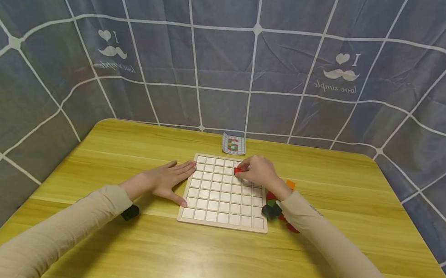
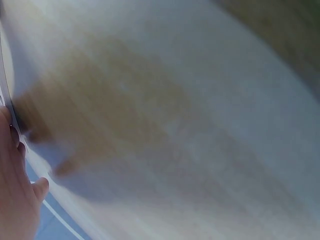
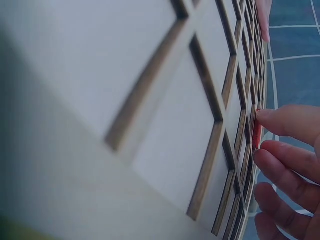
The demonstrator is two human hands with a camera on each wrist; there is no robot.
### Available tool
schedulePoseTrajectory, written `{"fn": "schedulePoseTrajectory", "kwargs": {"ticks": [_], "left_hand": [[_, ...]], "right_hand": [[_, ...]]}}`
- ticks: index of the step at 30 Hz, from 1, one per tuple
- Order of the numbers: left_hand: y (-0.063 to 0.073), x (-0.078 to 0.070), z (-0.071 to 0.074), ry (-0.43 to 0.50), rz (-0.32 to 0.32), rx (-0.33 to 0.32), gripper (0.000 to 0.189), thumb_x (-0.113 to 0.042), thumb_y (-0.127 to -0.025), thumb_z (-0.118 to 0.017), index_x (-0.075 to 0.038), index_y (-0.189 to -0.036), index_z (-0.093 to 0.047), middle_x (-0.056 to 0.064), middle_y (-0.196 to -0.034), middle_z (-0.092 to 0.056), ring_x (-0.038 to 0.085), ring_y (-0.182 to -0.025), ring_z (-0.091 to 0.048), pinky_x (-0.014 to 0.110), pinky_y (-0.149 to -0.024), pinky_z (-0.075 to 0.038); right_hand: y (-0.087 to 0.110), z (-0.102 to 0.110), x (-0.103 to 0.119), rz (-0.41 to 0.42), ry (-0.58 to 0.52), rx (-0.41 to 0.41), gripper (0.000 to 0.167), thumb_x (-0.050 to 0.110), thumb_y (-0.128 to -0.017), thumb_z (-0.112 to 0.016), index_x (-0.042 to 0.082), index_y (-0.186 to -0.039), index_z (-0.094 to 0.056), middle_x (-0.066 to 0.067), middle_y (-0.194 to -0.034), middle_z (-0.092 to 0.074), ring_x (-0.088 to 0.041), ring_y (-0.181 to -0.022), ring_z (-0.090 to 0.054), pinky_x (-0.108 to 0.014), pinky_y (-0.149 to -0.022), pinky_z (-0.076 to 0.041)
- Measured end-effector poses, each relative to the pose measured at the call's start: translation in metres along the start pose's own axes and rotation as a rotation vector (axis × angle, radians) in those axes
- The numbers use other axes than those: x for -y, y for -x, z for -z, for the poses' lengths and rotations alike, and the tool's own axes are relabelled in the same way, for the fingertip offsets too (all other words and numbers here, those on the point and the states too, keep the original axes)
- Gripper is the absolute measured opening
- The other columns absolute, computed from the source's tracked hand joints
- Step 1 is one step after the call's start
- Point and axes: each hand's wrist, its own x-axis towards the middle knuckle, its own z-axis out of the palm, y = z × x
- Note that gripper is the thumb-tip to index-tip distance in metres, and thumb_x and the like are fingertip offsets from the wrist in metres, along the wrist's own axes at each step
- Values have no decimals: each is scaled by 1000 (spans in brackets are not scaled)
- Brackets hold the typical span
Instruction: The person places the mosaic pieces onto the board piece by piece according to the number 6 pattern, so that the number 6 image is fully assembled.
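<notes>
A pale wooden board (image 1: 221,225) with a grid of square recesses lies on the table. My right hand (image 1: 260,170) pinches a small red tile (image 1: 237,170) between thumb and fingers, over the far right part of the grid. In the right wrist view, the red tile (image 3: 257,129) shows edge-on at the fingertips, close against the grid. My left hand (image 1: 166,182) lies with its fingers spread, the fingertips and thumb at the board's left edge. Only part of the left hand (image 2: 17,190) shows in the left wrist view.
Beyond the board lies a small gridded card (image 1: 234,145) with a red and green pattern. Right of the board, partly under my right forearm, are an orange tile (image 1: 290,184), a green tile (image 1: 271,202) and red tiles (image 1: 292,228). A grey curtain (image 1: 289,68) hangs behind the table.
</notes>
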Motion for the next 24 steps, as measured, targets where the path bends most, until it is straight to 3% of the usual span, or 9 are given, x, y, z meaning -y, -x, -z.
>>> {"fn": "schedulePoseTrajectory", "kwargs": {"ticks": [8,15,20,24], "left_hand": [[-2,-1,0,0,6,8,114,-75,-79,-54,-6,-155,-4,11,-163,3,28,-151,-2,53,-121,-7],[-2,-1,1,4,8,8,114,-75,-79,-54,-6,-155,-3,11,-163,4,27,-151,-1,53,-121,-7],[-2,-2,0,4,7,5,115,-77,-79,-52,-6,-155,-3,11,-163,3,27,-151,-2,54,-121,-8],[-2,-2,-1,6,11,7,115,-77,-78,-52,-7,-155,-3,10,-163,3,27,-151,-2,54,-121,-8]], "right_hand": [[0,-2,-3,13,-9,3,25,31,-80,-78,14,-99,-78,-3,-90,-76,-7,-61,-64,-20,-44,-37],[1,-2,-4,12,-15,11,23,29,-81,-77,15,-100,-78,-2,-95,-76,-5,-51,-53,-20,-44,-30],[3,1,-5,-5,-23,12,24,28,-81,-77,17,-102,-77,-1,-97,-76,-6,-64,-62,-21,-50,-40],[6,5,-8,-5,-16,-4,23,28,-82,-75,17,-103,-76,1,-94,-75,-8,-66,-63,-22,-52,-41]]}}
